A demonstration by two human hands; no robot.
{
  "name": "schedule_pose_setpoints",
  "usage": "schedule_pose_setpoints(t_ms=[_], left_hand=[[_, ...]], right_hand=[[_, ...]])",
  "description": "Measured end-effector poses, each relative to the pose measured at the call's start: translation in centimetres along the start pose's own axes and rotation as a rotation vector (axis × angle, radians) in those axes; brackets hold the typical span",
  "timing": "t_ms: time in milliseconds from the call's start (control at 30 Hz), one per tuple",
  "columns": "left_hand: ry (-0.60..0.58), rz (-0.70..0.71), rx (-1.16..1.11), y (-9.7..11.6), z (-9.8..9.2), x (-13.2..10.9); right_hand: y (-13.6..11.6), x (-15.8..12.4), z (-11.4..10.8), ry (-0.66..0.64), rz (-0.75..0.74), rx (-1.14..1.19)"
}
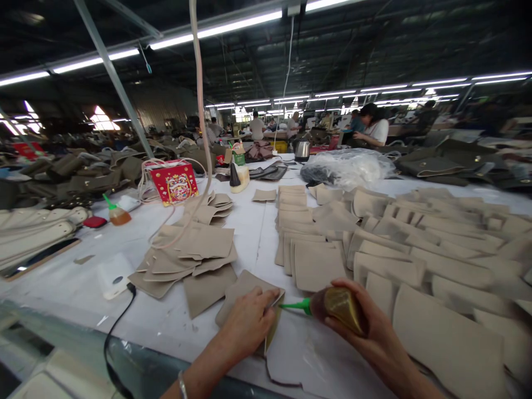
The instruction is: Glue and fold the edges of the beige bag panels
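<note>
My left hand [249, 318] presses down on a taupe leather piece [239, 288] near the table's front edge, its fingers together at the piece's right side. In my right hand [368, 321] is a glue bottle [338, 309] of amber liquid, tilted sideways with its green nozzle pointing left. The nozzle tip is at the right edge of the piece, close to my left fingertips. A loose pile of taupe pieces [208, 244] lies just beyond my left hand. Overlapping rows of similar pieces [318, 266] spread beyond and beside my right hand.
A white device [114, 276] with a black cable lies at the left. Farther back are a second glue bottle [118, 215], a red bag [174, 182], a kettle [302, 149] and clear plastic [353, 166]. A pinkish hose [200, 100] hangs down. People work in the background.
</note>
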State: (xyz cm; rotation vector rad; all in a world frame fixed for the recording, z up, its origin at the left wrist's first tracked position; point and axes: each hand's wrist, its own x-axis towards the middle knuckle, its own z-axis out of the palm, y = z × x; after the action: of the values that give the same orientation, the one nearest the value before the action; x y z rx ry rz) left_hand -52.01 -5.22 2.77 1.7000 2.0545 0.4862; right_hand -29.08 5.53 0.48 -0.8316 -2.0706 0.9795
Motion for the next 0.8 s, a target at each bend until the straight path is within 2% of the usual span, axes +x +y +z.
schedule_pose_setpoints(t_ms=[167, 367, 467, 600, 700, 800], left_hand=[[0.005, -0.005, 0.023, -0.1, 0.1, 0.0], [0.015, 0.002, -0.01, -0.3, 0.3, -0.1], [0.018, -0.002, -0.014, -0.2, 0.3, -0.2], [0.022, 0.001, -0.011, 0.0, 0.2, -0.2], [0.023, -0.003, -0.018, 0.0, 0.3, -0.1], [0.031, -0.008, -0.032, -0.2, 0.3, -0.1]], right_hand=[[0.2, 0.6, 0.0, 0.063, -0.009, -0.036], [0.0, -0.8, 0.0, -0.033, 0.145, 0.113], [-0.3, -0.5, -0.1, -0.059, 0.156, 0.13], [-0.7, -0.2, 0.0, 0.03, 0.174, 0.117], [-1.4, -0.8, 0.3, 0.058, 0.222, 0.204], [-2.1, -1.4, 0.6, 0.009, 0.272, 0.369]])
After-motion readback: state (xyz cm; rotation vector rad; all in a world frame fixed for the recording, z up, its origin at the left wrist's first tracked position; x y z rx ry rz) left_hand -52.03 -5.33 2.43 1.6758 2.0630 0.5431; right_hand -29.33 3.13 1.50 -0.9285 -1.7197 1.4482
